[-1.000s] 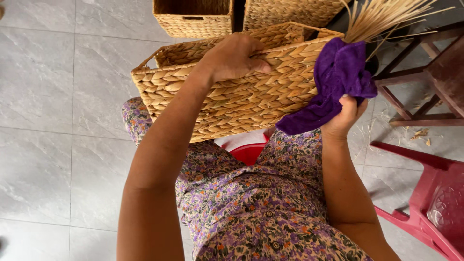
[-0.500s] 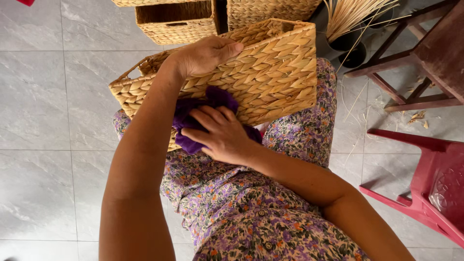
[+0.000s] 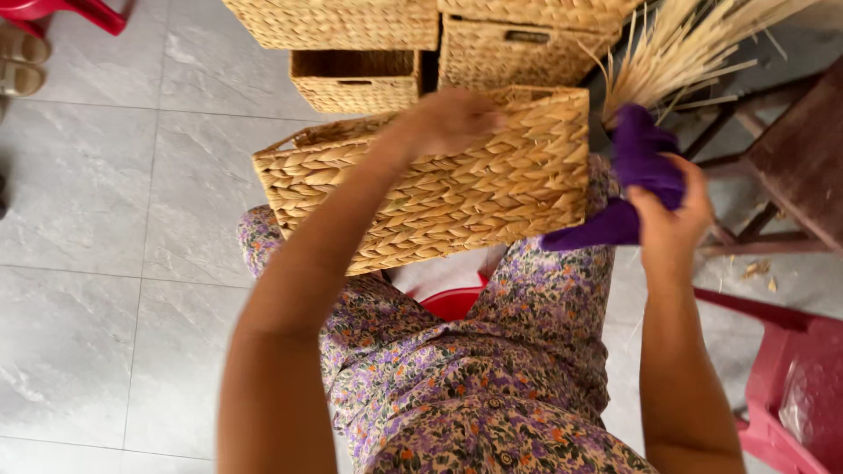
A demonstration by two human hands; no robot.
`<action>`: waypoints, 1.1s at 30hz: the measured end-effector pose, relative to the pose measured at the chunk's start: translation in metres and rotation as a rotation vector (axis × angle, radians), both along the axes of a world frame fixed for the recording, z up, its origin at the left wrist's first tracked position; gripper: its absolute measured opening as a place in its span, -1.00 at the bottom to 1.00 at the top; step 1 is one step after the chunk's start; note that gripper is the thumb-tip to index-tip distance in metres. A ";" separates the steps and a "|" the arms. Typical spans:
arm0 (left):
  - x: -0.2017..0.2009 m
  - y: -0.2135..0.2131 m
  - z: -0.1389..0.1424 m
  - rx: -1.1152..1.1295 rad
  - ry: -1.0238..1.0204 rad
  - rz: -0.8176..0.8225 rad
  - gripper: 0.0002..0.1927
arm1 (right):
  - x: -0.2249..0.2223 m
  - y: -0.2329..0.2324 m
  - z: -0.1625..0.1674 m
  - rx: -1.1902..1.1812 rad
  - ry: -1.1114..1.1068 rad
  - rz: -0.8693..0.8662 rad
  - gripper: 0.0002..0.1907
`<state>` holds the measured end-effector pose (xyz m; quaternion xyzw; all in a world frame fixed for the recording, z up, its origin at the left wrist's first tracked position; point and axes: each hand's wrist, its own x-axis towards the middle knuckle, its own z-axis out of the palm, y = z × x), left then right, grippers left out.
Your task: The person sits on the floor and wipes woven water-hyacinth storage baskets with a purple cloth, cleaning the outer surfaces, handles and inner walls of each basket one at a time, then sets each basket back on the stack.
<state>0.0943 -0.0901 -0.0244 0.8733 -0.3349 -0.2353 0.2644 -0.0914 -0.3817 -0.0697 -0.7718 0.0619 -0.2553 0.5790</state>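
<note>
Woven basket on the lap, gripped at its rim by the left hand; right hand clutches purple cloth.

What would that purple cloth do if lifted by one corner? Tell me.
The purple cloth would probably droop: it bunches and folds in the right hand. Likely light, since a loose grip holds it. It seems unlikely to slip, being soft fabric.

A woven basket rests on the lap, three more baskets on the floor behind it.
</note>
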 end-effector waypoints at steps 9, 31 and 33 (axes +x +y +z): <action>-0.022 -0.111 -0.002 0.055 -0.262 0.328 -0.43 | -0.022 0.020 -0.023 0.598 0.013 0.076 -0.42; -0.079 0.137 0.055 -1.163 -0.433 0.479 -0.49 | -0.003 0.035 0.010 0.761 -0.148 0.358 -0.59; -0.097 0.149 0.037 -1.067 -0.253 0.586 -0.50 | 0.001 0.043 -0.001 0.773 -0.013 0.270 -0.52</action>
